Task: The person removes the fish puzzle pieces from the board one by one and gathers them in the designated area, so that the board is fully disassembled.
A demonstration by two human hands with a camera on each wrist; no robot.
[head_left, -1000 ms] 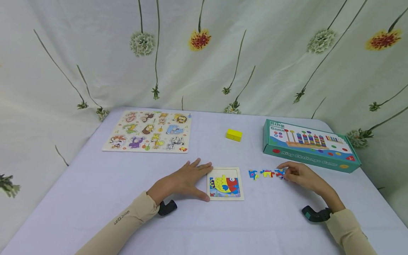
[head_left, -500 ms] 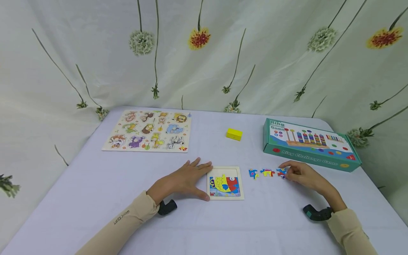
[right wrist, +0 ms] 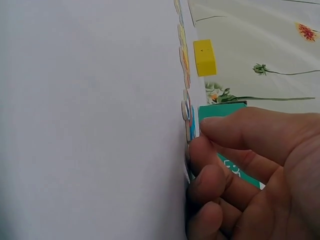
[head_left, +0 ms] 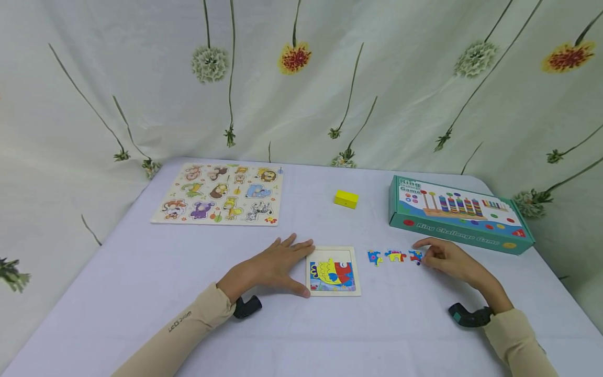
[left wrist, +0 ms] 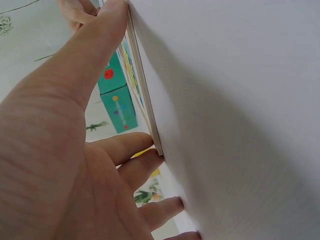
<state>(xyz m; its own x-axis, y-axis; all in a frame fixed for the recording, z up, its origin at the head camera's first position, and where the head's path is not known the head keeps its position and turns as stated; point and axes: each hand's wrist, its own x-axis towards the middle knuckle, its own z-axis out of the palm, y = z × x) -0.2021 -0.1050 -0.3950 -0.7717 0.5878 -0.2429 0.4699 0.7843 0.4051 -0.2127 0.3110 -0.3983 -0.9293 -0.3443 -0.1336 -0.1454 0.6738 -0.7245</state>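
Observation:
In the head view my left hand (head_left: 273,267) lies with fingers spread at the left side of a small wooden puzzle tray (head_left: 356,272) showing a red and yellow fish. Its thumb touches the tray's near left corner and its fingertips the far left one; the left wrist view shows the tray's edge (left wrist: 145,95) between them. The tray's upper strip is bare wood. To the right, three loose puzzle pieces lie in a row: a blue one (head_left: 374,257), a yellow and red one (head_left: 395,256), and a blue and red puzzle piece (head_left: 415,255). My right hand (head_left: 447,257) pinches this last one's right end with thumb and curled fingers.
An animal peg puzzle board (head_left: 216,196) lies at the back left. A yellow block (head_left: 346,199) stands at the back middle, and a green Ring Challenge Game box (head_left: 461,214) just beyond my right hand. A flowered cloth (head_left: 301,104) hangs behind the table.
The right-hand puzzle piece has shifted slightly to the right along with my right hand, and more of it shows. My left hand and the tray stay in place.

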